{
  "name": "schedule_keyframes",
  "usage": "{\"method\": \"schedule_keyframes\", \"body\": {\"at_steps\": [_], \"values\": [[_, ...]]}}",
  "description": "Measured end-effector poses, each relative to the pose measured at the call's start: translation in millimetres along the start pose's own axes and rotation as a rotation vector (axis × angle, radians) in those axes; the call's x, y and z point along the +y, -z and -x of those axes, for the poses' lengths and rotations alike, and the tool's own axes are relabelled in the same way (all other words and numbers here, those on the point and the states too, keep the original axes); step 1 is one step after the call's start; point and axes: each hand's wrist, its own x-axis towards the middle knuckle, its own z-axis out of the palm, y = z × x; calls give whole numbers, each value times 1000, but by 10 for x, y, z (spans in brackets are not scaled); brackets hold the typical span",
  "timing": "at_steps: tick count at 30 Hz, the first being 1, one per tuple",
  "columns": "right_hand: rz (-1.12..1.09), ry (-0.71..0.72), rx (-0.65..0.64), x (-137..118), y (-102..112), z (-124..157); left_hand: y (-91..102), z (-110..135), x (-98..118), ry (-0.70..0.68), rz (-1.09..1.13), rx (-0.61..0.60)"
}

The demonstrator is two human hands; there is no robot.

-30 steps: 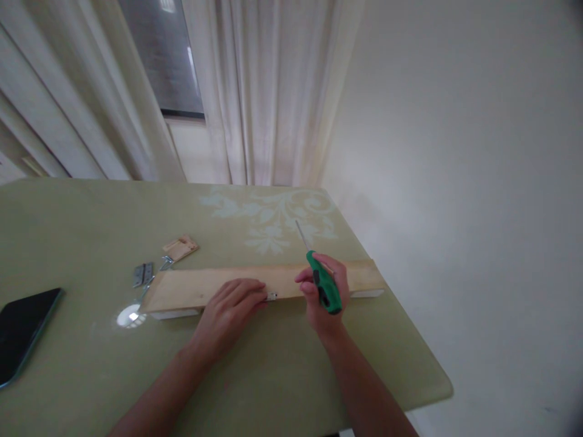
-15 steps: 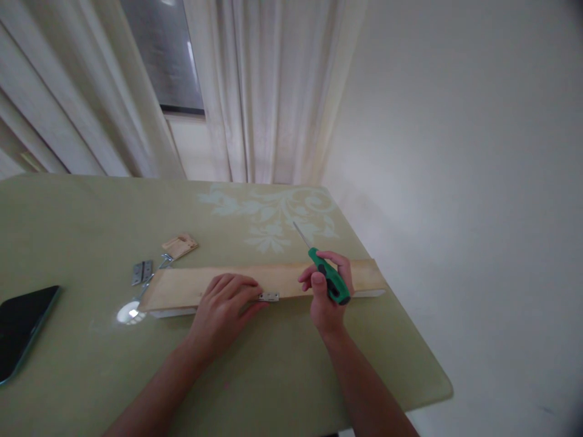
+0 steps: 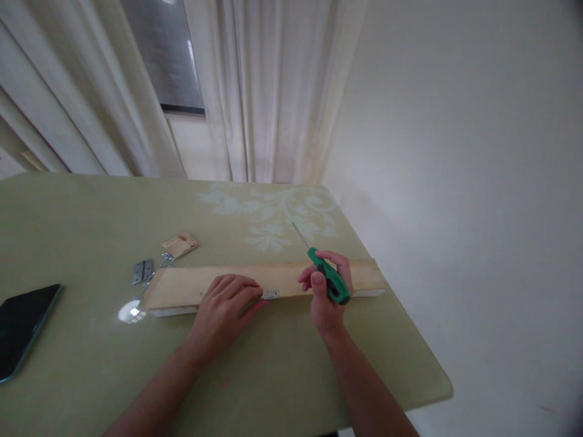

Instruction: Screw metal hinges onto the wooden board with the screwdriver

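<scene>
A long wooden board (image 3: pixel 177 285) lies across the table, with white showing under its near edge. My left hand (image 3: pixel 230 303) rests on the board, thumb and fingers pinching a small metal hinge (image 3: pixel 271 295) at the near edge; the hinge's left end is hidden by my fingertips. Held in my right hand (image 3: pixel 328 303) is a screwdriver (image 3: pixel 331 282) with a green and black handle. Its thin shaft points up and away to the left, clear of the board and the hinge.
Beyond the board's left end lie another hinge (image 3: pixel 143 272), several screws (image 3: pixel 166 260) and a small wooden piece (image 3: pixel 181 245). A dark phone (image 3: pixel 25 328) is at the left on the green table (image 3: pixel 113 376). A wall (image 3: pixel 478 182) borders the table's right edge.
My left fingers have shifted very slightly right over the hinge, covering a little more of it. The right hand and screwdriver are almost unmoved.
</scene>
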Motion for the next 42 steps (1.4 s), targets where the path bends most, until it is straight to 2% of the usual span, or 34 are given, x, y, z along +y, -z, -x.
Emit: {"method": "schedule_keyframes", "body": {"at_steps": [37, 40, 42], "values": [[-25, 14, 21, -7, 11, 25, -38, 15, 22, 7, -9, 3], [-26, 16, 24, 3, 17, 17, 6, -25, 41, 17, -6, 25], [-28, 22, 41, 8, 23, 3, 122, -60, -27, 64, -10, 84]]}}
